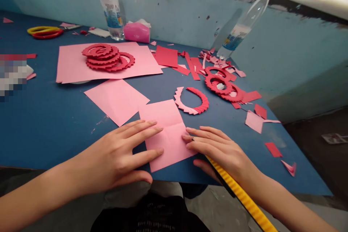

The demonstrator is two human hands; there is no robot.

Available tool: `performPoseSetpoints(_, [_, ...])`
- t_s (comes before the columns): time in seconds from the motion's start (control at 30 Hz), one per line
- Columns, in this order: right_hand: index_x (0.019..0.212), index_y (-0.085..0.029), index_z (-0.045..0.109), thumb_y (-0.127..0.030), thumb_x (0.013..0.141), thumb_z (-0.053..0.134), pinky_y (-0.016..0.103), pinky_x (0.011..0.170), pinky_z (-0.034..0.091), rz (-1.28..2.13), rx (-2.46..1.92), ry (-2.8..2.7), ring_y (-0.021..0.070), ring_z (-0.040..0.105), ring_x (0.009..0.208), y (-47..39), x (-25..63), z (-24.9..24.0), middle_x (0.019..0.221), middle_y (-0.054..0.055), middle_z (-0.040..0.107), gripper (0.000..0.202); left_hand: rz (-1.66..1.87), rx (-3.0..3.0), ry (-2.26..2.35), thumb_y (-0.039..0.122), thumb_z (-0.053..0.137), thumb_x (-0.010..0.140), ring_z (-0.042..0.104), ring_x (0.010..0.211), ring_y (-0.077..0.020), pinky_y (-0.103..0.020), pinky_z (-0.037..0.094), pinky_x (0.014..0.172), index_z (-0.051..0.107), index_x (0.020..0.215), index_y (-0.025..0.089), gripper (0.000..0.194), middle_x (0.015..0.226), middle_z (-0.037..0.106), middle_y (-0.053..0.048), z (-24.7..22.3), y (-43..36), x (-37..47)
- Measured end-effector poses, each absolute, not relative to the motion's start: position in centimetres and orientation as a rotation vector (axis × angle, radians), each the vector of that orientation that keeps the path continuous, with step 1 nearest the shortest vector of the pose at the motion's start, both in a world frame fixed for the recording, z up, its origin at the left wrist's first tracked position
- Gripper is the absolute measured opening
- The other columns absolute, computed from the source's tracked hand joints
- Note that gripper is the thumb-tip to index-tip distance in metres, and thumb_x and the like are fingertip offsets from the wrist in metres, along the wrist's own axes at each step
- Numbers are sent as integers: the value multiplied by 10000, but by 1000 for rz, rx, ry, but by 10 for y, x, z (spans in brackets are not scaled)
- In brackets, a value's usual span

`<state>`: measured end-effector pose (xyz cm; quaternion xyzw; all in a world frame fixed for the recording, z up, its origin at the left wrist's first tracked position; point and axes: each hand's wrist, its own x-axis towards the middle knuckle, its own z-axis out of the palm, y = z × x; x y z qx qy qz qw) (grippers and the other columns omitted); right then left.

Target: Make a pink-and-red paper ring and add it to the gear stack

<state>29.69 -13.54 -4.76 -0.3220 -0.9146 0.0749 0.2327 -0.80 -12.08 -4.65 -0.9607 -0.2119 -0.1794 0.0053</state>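
Observation:
A pink sheet of paper with a crease across its middle lies at the front of the table. My left hand rests flat on its left side, fingers spread, holding nothing. At the paper's right edge are the fingertips of my right hand. A long yellow utility knife with a ribbed, black-edged handle is tucked under that hand; its tip is mostly hidden by the fingers. Behind lie another pink square and an incomplete ring of folded pink and red pieces.
Red folded rings are stacked on large pink sheets. More red rings lie among paper scraps at right. Scissors, a tissue pack and two plastic bottles stand along the wall.

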Motion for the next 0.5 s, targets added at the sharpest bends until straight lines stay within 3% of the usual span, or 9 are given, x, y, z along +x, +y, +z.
performPoseSetpoints(0.2, [1124,-148,628,-267,983,579,375,1056,494,265,-654,-2515,204,670,1145,-150,274,-42,1147,114,737,191,-592,-2862,-803,377,606,941,474,1369,-327,-520,470,1089,652,1187,160,332,1461,523,-166,-45,-119,-16])
performPoseSetpoints(0.37, [1074,-132,642,-325,1005,543,318,935,553,320,-624,-2464,193,700,1013,-154,249,-41,1063,107,748,228,-578,-2907,-785,292,534,982,507,1346,-308,-494,478,1091,594,1289,113,360,1423,565,-166,-47,-116,-9])
performPoseSetpoints(0.5, [1164,-161,628,-488,1004,486,289,768,569,436,-740,-2254,172,670,840,-148,249,-42,923,68,705,391,-574,-3072,-709,233,498,997,473,1384,-253,-425,439,1142,571,1338,147,359,1470,527,-130,-48,-112,-5])
